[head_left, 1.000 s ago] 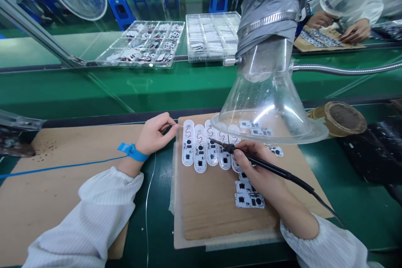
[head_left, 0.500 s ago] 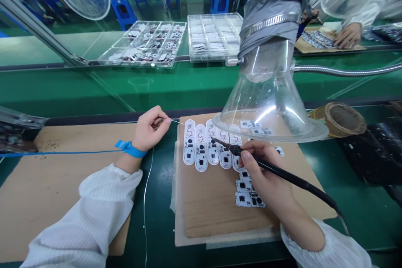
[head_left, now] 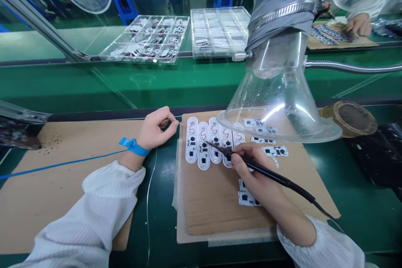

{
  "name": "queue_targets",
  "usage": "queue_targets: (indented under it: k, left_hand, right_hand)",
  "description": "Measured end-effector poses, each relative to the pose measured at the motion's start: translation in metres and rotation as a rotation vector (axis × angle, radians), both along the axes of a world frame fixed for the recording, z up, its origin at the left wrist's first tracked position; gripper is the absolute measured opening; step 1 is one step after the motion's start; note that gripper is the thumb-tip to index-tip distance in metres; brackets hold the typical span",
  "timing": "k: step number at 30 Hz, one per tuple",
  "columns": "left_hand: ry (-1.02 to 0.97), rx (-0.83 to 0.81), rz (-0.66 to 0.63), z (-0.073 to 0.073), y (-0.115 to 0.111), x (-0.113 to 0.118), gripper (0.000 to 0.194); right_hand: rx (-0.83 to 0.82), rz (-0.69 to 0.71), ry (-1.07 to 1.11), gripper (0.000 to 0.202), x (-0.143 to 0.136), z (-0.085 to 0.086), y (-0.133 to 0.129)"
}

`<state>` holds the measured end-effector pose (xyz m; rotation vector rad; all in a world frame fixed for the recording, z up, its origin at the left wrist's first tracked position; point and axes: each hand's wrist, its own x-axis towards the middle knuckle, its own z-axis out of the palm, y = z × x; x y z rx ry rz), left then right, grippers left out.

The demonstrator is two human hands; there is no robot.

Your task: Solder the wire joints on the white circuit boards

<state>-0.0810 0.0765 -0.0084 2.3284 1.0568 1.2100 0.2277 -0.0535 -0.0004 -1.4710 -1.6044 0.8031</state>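
1. Gripping a black soldering iron (head_left: 266,171) like a pen, the right hand (head_left: 256,169) is closed around its handle, a cable (head_left: 328,217) trailing off to the near right.
2. The iron's tip points left over the second from left of five oblong white boards (head_left: 204,154) – whether it touches cannot be told.
3. Those boards lie side by side at the far left of a cardboard sheet (head_left: 220,217).
4. Just left of them, the left hand (head_left: 160,129) pinches a thin wire (head_left: 181,124) between thumb and forefinger; a blue strap (head_left: 135,147) circles the wrist.
5. Smaller circuit boards (head_left: 274,151) lie around the right hand, which partly hides some.
6. A clear hood (head_left: 273,100) hangs above the sheet's far right – a brown roll (head_left: 348,119) is to its right.
7. Farther off, two clear trays (head_left: 177,57) hold small parts.
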Motion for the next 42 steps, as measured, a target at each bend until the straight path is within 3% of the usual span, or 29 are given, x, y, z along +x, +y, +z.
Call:
queue_targets:
  k: [22, 42]
  left_hand:
    - [0.009, -0.012, -0.022, 0.006, -0.001, -0.001, 0.017]
    - [0.052, -0.012, -0.023, 0.003, -0.001, -0.002, 0.017]
  right_hand:
    - [0.080, 0.006, -0.059, 0.011, -0.006, 0.011, 0.001]
    - [0.005, 0.039, -0.057, 0.020, -0.008, 0.007, 0.003]
